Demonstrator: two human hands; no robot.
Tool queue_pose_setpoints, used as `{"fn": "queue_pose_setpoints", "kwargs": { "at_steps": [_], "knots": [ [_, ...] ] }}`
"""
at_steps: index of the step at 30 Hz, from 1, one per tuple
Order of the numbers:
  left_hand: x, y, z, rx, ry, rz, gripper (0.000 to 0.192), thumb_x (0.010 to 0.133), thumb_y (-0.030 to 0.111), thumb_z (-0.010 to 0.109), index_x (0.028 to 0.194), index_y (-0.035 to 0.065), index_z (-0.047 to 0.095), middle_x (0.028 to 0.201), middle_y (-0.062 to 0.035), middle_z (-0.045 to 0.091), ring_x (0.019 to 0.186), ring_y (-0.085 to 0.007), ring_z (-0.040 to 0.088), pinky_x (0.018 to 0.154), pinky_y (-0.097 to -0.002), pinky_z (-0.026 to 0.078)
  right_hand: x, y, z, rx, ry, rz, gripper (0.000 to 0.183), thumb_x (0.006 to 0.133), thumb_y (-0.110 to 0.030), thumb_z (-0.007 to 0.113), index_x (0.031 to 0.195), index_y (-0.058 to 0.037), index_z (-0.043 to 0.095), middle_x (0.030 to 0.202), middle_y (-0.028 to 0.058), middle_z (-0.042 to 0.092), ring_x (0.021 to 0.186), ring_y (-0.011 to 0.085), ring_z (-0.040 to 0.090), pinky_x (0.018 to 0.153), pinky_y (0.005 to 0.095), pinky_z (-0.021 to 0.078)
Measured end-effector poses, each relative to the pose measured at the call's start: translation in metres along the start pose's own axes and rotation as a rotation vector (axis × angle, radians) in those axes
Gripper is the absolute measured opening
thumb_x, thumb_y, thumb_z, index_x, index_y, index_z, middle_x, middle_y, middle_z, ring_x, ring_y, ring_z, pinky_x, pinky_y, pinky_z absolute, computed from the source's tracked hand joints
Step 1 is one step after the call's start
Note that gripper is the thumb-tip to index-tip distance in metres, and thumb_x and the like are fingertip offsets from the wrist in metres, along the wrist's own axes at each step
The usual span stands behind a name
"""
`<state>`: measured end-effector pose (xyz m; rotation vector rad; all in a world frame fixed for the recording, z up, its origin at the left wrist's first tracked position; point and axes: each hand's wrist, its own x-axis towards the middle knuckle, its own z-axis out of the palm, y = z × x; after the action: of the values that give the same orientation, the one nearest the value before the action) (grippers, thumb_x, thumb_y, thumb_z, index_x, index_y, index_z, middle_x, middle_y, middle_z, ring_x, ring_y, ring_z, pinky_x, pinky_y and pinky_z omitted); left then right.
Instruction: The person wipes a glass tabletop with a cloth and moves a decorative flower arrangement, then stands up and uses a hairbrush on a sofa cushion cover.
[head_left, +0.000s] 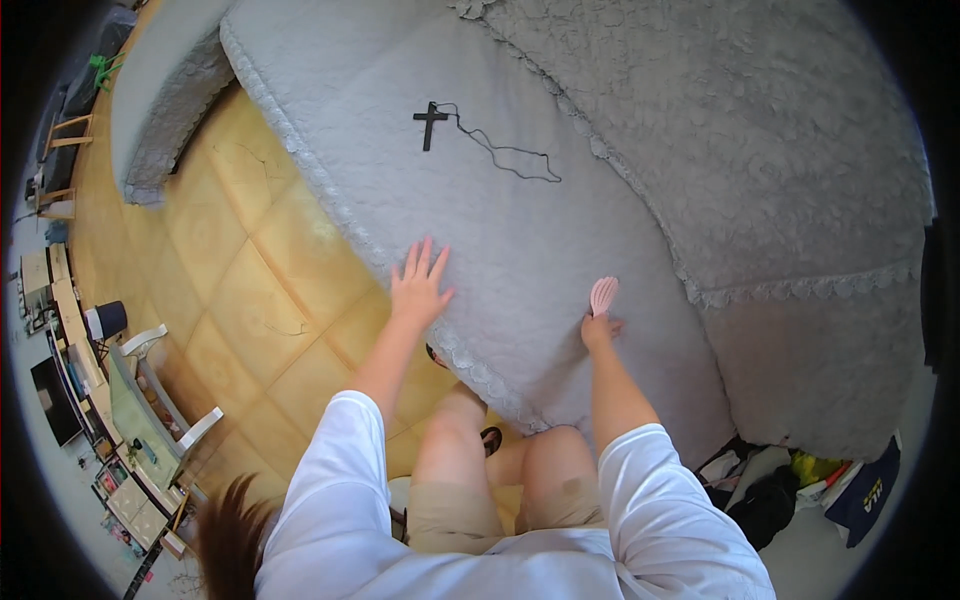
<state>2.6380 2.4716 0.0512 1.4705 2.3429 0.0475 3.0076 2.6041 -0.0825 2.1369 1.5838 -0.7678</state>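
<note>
My right hand (598, 331) grips a pink hairbrush (604, 295) with a ribbed head, which points away from me over the grey sofa cover (517, 247). My left hand (420, 295) is over the cover's lace-trimmed front edge, fingers spread and holding nothing. Whether its palm touches the fabric, I cannot tell. Farther off on the seat lies a black cross pendant (430, 124) with its dark cord (499, 150) looped out to the right. Neither hand is touching the pendant.
A grey-covered backrest (765, 150) rises on the right. Bags and clothes (772, 495) lie at the lower right. On the left, beyond the yellow tiled floor (262, 300), stand a glass-topped table (146, 427), a dark bin (111, 320) and a television (57, 405).
</note>
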Motion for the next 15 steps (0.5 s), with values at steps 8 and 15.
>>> {"fn": "queue_pose_setpoints", "kwargs": {
  "at_steps": [8,15],
  "knots": [
    [0.006,0.008,0.019,0.155,-0.278,-0.113,0.087,0.084,0.043,0.063,0.153,0.0146,0.019,0.162,-0.0055,0.005,0.147,-0.0264,0.014,0.107,-0.0562,0.034,-0.004,-0.006,0.017,0.057,-0.004,0.157,0.065,0.089,-0.037,0.056,0.139,0.0029,0.039,0.145,0.0479,0.001,0.136,0.0624,0.007,0.113,0.0571,0.0193],
    [-0.062,0.008,0.019,0.028,-0.446,-0.176,0.062,0.087,0.036,0.056,0.139,0.0043,0.043,0.156,-0.0164,0.020,0.142,-0.0303,0.026,0.105,-0.0462,0.039,-0.005,0.005,-0.010,0.150,-0.158,-0.186,0.043,0.088,-0.040,0.058,0.111,-0.0046,0.064,0.119,0.0314,0.059,0.121,0.0443,0.050,0.108,0.0463,0.0314]
  ]
}}
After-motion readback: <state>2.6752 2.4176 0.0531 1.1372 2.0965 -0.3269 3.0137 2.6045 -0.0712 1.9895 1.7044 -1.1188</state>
